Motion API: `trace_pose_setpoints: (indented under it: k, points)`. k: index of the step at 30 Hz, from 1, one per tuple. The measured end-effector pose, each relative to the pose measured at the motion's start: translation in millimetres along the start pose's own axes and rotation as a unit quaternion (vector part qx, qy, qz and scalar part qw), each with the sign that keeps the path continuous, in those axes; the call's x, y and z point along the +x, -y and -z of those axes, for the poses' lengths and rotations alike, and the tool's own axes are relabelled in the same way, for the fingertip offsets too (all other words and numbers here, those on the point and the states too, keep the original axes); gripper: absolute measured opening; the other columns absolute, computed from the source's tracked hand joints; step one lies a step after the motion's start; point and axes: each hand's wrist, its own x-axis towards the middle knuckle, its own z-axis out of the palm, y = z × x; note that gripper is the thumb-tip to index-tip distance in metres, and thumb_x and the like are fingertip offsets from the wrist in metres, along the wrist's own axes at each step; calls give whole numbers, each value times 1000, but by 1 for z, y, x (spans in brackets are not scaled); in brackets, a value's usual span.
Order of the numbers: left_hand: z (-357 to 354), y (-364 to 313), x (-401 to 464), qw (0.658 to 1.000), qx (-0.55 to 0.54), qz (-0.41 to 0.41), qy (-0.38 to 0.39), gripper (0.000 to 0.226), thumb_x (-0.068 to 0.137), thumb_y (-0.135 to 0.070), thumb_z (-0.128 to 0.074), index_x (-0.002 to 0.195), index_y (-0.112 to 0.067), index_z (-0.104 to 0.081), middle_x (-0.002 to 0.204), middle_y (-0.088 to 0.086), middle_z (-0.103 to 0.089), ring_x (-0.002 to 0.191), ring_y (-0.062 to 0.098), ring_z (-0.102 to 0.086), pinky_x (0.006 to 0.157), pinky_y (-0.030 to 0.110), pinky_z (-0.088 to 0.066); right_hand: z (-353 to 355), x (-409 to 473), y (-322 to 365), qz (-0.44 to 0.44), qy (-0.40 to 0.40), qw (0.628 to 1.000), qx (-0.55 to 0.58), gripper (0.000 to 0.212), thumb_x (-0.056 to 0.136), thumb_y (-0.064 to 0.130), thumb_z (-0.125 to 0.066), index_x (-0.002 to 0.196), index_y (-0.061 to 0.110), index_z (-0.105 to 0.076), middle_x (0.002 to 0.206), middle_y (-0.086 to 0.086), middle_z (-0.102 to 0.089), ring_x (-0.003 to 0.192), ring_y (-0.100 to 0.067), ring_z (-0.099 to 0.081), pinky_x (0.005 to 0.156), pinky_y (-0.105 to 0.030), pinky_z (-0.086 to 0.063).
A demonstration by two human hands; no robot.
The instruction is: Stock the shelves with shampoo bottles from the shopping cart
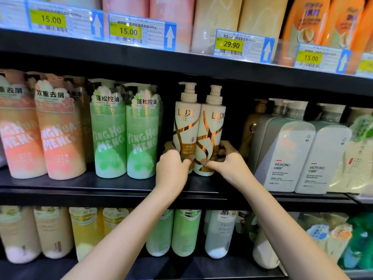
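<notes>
Bottles being set side by side on the middle shelf

Two white-and-gold pump bottles are standing upright on the middle shelf, touching each other, with their long axes vertical and the pump heads close under the black shelf above. The left bottle is being held low on its body by the left hand, with the fingers curling round its left side and the thumb pressing on the front. The right bottle is being held in the same way by the right hand, fingers wrapping behind its right side and the thumb lying across the lower front. Both hands are gripping from the front and below, each hand nearest to its own bottle, so the bottles are lying straight ahead of the grips, toward the back of the shelf.

I judge that the pair is being seated in its place, and that the next move is a short push backward or simply letting go. Room is unequal: on the left the green bottles are standing just beside the left hand, while on the right a dark open gap is separating the pair from the grey-white bottles. Behind the pair the shelf is looking dark and I cannot tell its depth. The front edge of the shelf is lying near the bottle bases, under the wrists. The shopping cart is not in view.
</notes>
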Motion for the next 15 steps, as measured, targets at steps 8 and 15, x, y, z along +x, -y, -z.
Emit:
trace_pose_setpoints:
  k: [8,15]
  points:
    - [-1,0,-8,999,-24,-12,-28,25,92,-25,-55,80,-10,-39,89,12,-55,90,33,-54,75,37,-45,-6,-3,-6,23,-33,999,-18,66,69,28,-83,124,16,-48,101,2,-64,90,-14,-65,80,-32,-56]
    - [-3,1,-12,999,-15,9,-46,32,91,-36,-56,87,-9,-40,100,17,-55,96,33,-53,80,41,-44,-6,-3,-9,24,-13,999,-17,65,71,31,-82,124,17,-46,108,0,-66,97,-14,-64,85,-34,-55]
